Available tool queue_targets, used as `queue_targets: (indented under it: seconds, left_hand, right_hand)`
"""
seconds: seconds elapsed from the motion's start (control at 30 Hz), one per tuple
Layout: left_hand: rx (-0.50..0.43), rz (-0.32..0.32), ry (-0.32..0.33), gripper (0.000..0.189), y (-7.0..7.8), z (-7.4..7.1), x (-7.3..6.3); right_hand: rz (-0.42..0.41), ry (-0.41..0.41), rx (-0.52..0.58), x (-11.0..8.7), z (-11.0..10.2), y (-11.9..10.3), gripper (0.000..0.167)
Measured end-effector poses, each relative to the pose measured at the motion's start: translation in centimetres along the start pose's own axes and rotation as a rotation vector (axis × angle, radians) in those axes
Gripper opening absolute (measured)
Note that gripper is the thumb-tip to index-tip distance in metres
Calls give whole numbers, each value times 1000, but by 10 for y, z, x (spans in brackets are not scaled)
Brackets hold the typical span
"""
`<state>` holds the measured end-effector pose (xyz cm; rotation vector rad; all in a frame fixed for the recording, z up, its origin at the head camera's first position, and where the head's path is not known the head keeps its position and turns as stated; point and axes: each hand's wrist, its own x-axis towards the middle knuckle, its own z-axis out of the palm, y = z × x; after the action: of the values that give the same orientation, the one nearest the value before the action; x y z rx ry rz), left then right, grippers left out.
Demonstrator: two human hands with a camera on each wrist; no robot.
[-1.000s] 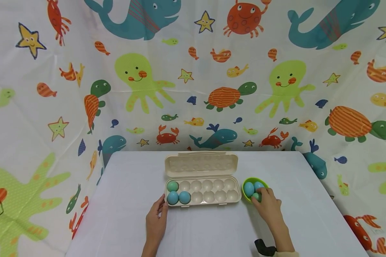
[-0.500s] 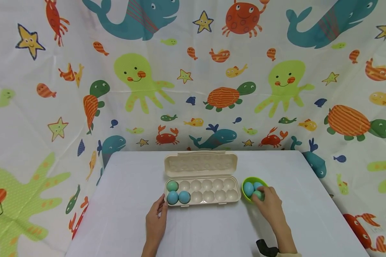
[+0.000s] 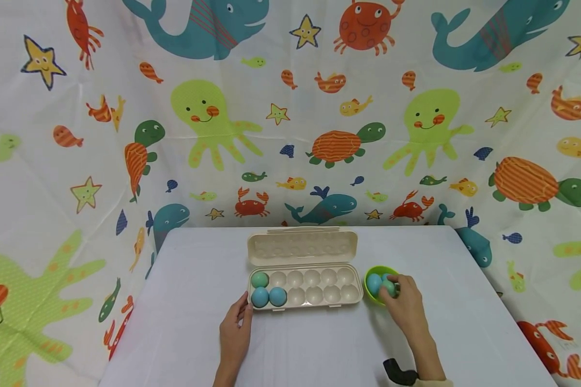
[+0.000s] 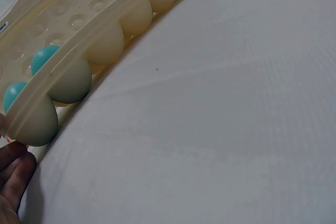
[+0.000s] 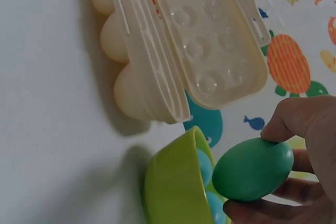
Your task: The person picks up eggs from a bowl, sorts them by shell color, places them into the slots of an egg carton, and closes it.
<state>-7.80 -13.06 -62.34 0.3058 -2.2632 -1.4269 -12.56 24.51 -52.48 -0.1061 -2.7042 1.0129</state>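
A green egg [image 5: 253, 169] is pinched between the thumb and fingers of my right hand [image 3: 408, 303], just above the rim of a lime-green bowl [image 5: 176, 182]. Two blue eggs [image 3: 374, 284] lie in that bowl, partly hidden behind the held egg. My left hand [image 3: 235, 328] holds the front left corner of an open beige egg carton [image 3: 306, 310], thumb at the front and fingers along the side. At the carton's left end sit a green egg [image 3: 260, 279] in the back row and two blue eggs [image 3: 268, 297] in the front row.
The carton's lid [image 3: 302, 248] lies folded back behind its tray. A white cloth covers the table [image 3: 314, 349]. Behind and around it hangs a curtain [image 3: 290, 107] printed with sea animals. A black strap [image 3: 399, 372] sits at the right wrist.
My right hand has lifted the green egg from inside the bowl to its rim, rising slightly. The left hand and carton stay in place.
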Motion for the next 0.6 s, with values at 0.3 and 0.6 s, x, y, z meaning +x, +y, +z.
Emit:
queue_targets:
  seconds: [0.3,0.6]
  left_hand:
    - [9,25,24,34,-1,1,0]
    - [1,-9,-2,35,2,0,-1]
  right_hand:
    - [-34,41,64,1,11,-14,30]
    - [-110,32,154,6,30,-35,35]
